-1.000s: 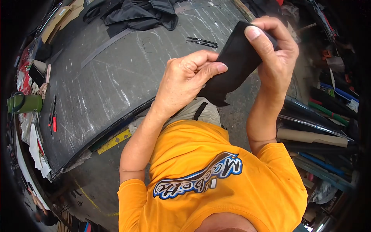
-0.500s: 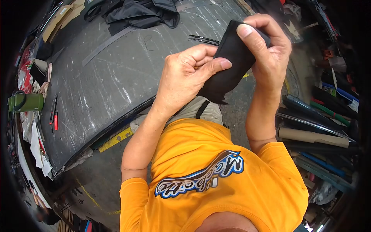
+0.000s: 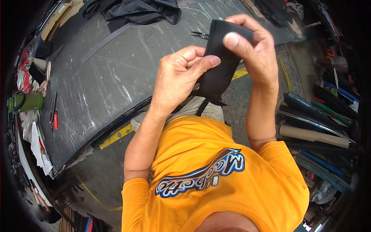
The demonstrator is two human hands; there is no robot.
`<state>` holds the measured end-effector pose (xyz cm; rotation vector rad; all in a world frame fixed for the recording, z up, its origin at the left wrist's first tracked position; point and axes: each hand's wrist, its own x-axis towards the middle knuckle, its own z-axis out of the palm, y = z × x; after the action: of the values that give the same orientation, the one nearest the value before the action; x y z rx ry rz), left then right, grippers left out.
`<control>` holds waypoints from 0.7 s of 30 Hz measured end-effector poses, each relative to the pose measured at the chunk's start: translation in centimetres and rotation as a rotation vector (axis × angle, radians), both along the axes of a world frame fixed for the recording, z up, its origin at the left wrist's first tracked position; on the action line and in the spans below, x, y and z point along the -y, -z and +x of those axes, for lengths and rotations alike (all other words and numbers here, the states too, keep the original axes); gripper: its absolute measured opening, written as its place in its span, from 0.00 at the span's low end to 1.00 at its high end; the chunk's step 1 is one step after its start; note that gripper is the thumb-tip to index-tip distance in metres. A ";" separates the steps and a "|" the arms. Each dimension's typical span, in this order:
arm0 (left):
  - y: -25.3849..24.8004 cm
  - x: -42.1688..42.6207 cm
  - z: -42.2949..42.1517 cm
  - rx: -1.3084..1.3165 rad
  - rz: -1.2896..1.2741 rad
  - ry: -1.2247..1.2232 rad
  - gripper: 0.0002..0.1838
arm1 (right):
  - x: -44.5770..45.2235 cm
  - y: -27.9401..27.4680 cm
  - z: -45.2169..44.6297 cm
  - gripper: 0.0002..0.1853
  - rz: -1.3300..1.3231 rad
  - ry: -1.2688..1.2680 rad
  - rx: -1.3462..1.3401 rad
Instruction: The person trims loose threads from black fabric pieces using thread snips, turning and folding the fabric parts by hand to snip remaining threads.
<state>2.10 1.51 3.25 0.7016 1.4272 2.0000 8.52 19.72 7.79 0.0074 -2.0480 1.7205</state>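
A folded piece of black fabric (image 3: 223,63) is held up between my two hands, over the near right edge of the worktable; its lower end hangs ragged. My left hand (image 3: 181,73) pinches the fabric's left side, thumb on the face toward me and fingers behind. Near the top right corner, my right hand (image 3: 253,48) grips it with the thumb in front and the fingers curled over the back edge. Just beyond the fabric lies a pair of dark pointed snips or tweezers (image 3: 199,35), partly hidden by it.
The scratched grey worktable (image 3: 104,92) bears crumpled black fabric (image 3: 143,13) at the back and a grey strip (image 3: 106,42). At left stand a green flask (image 3: 26,102), a cutter knife (image 3: 52,110) and a red pen (image 3: 56,120). Rolls of material, including a cardboard tube (image 3: 313,136), lie at right.
Both hands have moved slightly left with the black fabric, which now hangs more upright. The right thumb has slid left along its upper part.
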 end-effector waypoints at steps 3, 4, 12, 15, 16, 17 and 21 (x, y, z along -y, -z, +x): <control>0.5 0.1 -0.3 0.057 0.084 -0.042 0.11 | 0.8 1.2 0.4 0.13 -0.106 -0.185 0.128; 0.7 0.2 -0.3 0.060 0.083 -0.046 0.11 | 0.8 1.7 0.4 0.13 -0.107 -0.189 0.131; 2.6 0.6 -0.2 0.070 0.029 -0.110 0.10 | 2.0 4.7 1.3 0.13 -0.184 -0.029 0.210; 2.9 0.9 -0.2 0.051 0.001 -0.066 0.10 | 2.4 5.3 1.7 0.12 -0.074 0.029 0.180; 3.0 0.9 -0.2 0.053 0.000 -0.067 0.10 | 2.5 5.4 1.8 0.12 -0.075 0.028 0.182; 3.0 0.9 -0.2 0.078 0.044 -0.079 0.11 | 2.5 5.4 2.0 0.12 -0.099 0.003 0.196; 1.9 0.8 -0.7 0.133 0.126 -0.112 0.12 | 2.5 6.2 2.1 0.13 -0.090 -0.077 0.244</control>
<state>1.36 0.72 1.30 0.5401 1.2980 2.1952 10.61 17.26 1.62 -0.1628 -2.1632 1.9425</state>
